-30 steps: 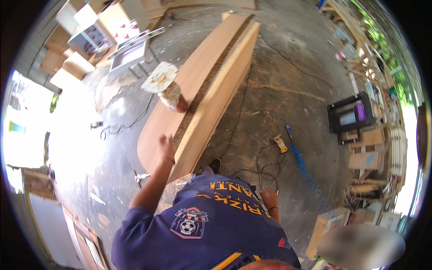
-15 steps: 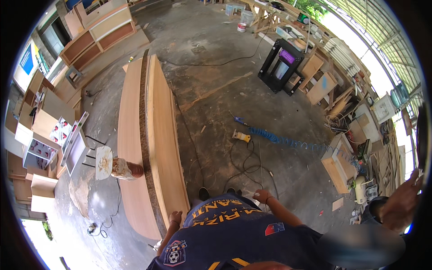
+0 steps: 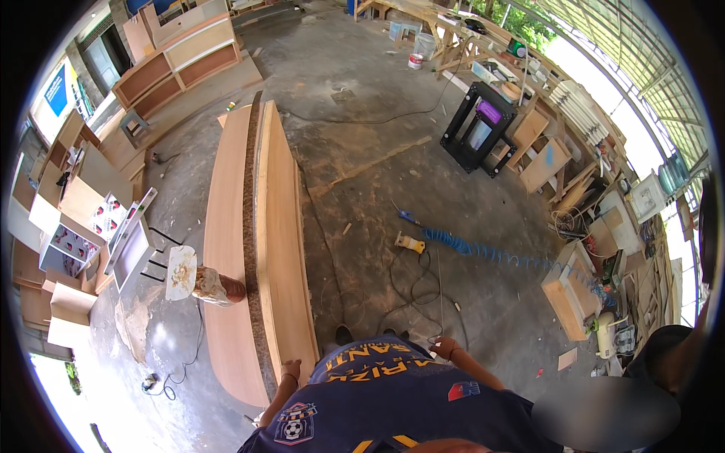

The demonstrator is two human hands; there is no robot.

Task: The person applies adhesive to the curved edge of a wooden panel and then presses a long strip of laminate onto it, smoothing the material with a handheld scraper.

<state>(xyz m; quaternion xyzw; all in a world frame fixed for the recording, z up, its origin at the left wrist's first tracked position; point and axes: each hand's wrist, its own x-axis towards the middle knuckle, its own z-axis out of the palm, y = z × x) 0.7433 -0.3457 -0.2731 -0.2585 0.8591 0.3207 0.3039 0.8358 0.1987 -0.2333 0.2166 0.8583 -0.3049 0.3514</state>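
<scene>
A long wooden counter (image 3: 285, 249) with pale wood faces and a brown speckled strip along it lies to my left. My left hand (image 3: 291, 369) rests at its near end, fingers laid against the wood. In front of my right side, my right hand (image 3: 447, 348) is held with the fingers drawn together. A small pale bit shows at its fingertips, too small to name. On the floor ahead of that hand are a yellow power tool (image 3: 410, 242) with a dark cord and a blue coiled air hose (image 3: 453, 241) ending in a blue air gun (image 3: 408, 217).
A stained container (image 3: 219, 288) rises by a white-topped stool (image 3: 181, 272) beside the counter. A black frame (image 3: 477, 128) stands ahead on the right. Wood scraps and a wooden box (image 3: 568, 294) line the right side. Another person's dark cap (image 3: 658, 353) shows at the right edge.
The view has shifted slightly, so the scene sits a little further right. My left hand stays at the counter. The other person's raised hand at the right edge no longer shows clearly.
</scene>
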